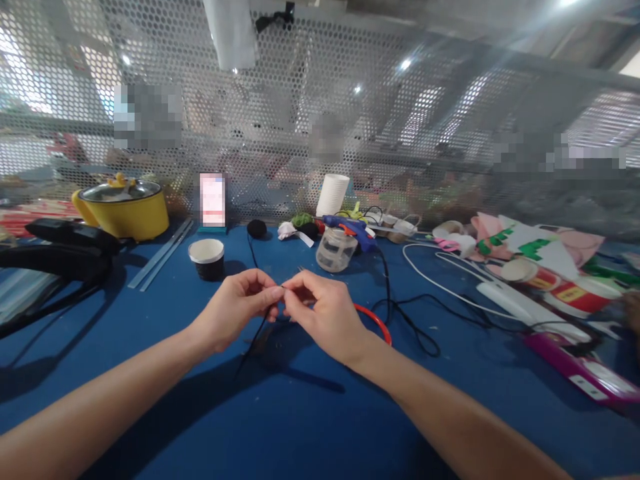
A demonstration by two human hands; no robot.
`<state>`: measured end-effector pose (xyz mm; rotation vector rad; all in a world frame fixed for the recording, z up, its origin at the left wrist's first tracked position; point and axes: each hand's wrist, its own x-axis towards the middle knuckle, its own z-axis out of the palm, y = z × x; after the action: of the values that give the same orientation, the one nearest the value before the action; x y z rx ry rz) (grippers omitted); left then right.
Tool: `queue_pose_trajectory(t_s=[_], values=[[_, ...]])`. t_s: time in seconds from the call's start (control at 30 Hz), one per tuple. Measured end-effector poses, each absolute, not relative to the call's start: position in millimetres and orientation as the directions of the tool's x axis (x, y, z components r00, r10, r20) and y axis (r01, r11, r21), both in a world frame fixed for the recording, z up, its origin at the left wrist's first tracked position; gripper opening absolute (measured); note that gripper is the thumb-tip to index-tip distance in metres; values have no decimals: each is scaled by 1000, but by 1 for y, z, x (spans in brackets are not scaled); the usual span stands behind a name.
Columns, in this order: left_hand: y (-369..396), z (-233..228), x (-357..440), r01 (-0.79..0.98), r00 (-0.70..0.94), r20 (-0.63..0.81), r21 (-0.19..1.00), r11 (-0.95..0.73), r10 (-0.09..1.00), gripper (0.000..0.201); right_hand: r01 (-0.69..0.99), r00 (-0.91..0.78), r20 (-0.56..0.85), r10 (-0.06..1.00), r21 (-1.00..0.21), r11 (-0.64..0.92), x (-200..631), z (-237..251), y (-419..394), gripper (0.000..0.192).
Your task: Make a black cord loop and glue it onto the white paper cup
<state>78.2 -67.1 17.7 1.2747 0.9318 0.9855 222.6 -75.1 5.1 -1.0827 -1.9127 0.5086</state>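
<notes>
My left hand (239, 303) and my right hand (324, 313) meet fingertip to fingertip above the blue table (280, 413). Both pinch a thin black thread (255, 337) that hangs down and to the left from between the fingers. A tiny metal tip, perhaps a needle, pokes out above my right fingers. A red ring (376, 321) lies on the table partly hidden behind my right hand.
A black paper cup (207, 259), a clear jar (337, 249), a blue glue gun (351, 229) with black cable, a yellow pot (123, 208), a white paper roll (333, 195), black yarn ball (257, 228) and paper cups and craft scraps at right. Mesh screen behind.
</notes>
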Motion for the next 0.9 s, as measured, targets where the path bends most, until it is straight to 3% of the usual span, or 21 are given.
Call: queue_pose_trajectory(t_s=[0.17, 0.4, 0.73, 0.9], values=[[-69, 14, 78, 58, 370, -11, 998, -11, 929, 24, 372, -216, 447, 868, -784, 497, 223, -1, -74, 10], [-73, 20, 81, -33, 323, 85, 996, -78, 943, 15, 214, -169, 406, 898, -875, 435, 221, 1, -75, 8], [-74, 9, 81, 171, 186, 387, 892, -417, 903, 8, -26, -155, 259, 953, -966, 258, 215, 6, -76, 8], [-76, 8, 81, 249, 177, 457, 836, -489, 872, 5, -100, -118, 224, 968, -972, 212, 210, 6, -77, 8]])
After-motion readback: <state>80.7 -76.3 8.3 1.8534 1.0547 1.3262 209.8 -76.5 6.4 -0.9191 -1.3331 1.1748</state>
